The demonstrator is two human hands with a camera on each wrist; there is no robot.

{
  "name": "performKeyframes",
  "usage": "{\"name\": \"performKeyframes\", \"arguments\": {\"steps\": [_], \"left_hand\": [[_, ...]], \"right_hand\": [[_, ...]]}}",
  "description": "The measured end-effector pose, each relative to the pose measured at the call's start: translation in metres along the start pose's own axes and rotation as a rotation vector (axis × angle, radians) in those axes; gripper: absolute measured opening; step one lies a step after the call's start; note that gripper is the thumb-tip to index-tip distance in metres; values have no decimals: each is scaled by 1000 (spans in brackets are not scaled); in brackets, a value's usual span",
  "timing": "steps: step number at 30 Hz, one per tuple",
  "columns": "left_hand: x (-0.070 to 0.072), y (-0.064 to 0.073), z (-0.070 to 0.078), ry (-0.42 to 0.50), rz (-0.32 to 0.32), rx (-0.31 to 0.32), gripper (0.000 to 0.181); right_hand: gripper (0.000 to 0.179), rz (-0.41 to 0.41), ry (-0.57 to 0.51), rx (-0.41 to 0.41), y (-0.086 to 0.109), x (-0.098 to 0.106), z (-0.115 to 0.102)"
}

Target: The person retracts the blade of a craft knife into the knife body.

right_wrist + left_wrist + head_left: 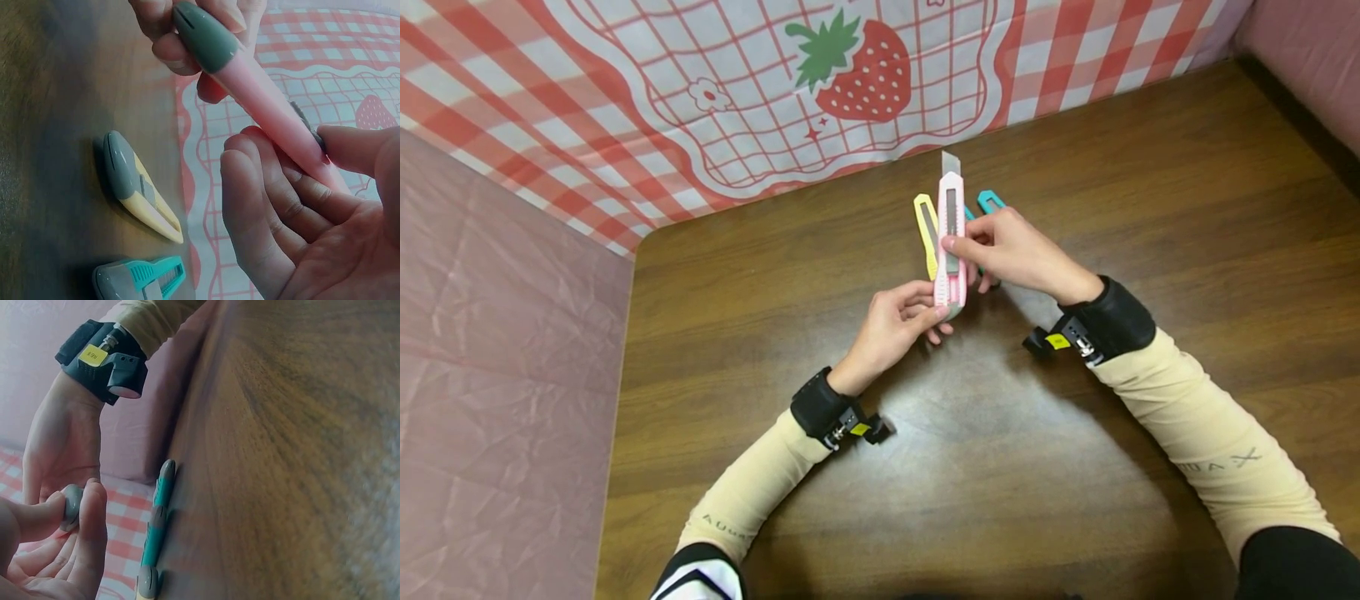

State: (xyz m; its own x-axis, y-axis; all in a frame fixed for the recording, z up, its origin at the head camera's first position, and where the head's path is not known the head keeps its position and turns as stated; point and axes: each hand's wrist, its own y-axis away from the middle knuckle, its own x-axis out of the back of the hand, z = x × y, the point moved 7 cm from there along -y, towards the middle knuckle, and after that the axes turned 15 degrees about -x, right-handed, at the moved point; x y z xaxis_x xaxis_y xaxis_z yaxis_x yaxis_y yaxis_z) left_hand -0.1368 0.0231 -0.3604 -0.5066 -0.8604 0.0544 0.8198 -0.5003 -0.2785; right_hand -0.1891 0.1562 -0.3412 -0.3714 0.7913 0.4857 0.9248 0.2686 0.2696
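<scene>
A pink box cutter (942, 283) is held up over the table between both hands, its blade (951, 163) sticking out of the far end. My left hand (891, 325) pinches its grey end cap (209, 40). Higher up the body, my right hand (1022, 250) grips it; in the right wrist view the thumb (353, 147) presses on the dark slider and the fingers lie curled beneath. Behind it on the table lies a yellow box cutter (922, 218). Two teal box cutters (164, 487) lie beside that one, partly hidden by my right hand in the head view.
The brown wooden table (737, 292) stretches around the hands. A red-and-white checked cloth with a strawberry print (872, 75) hangs along the back edge. Pink fabric (505, 375) stands at the left, with more at the far right corner.
</scene>
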Motion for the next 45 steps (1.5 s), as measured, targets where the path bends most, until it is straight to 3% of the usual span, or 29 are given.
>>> {"name": "performKeyframes", "arguments": {"steps": [10,27,33,37,45], "left_hand": [[-1,0,-1,-12,-1,-9,24],[-4,2,-2,5,3,31,21],[2,0,-1,-10,26,9,22],[7,-1,1,8,57,-6,23],[7,-2,1,39,46,-1,23]], "right_hand": [[42,-5,41,-41,-2,-2,6],[29,-20,33,-6,0,-6,2],[18,-42,-60,22,-1,-11,1],[22,-19,-129,36,-2,-10,0],[25,-11,-83,14,-4,-10,3]]}}
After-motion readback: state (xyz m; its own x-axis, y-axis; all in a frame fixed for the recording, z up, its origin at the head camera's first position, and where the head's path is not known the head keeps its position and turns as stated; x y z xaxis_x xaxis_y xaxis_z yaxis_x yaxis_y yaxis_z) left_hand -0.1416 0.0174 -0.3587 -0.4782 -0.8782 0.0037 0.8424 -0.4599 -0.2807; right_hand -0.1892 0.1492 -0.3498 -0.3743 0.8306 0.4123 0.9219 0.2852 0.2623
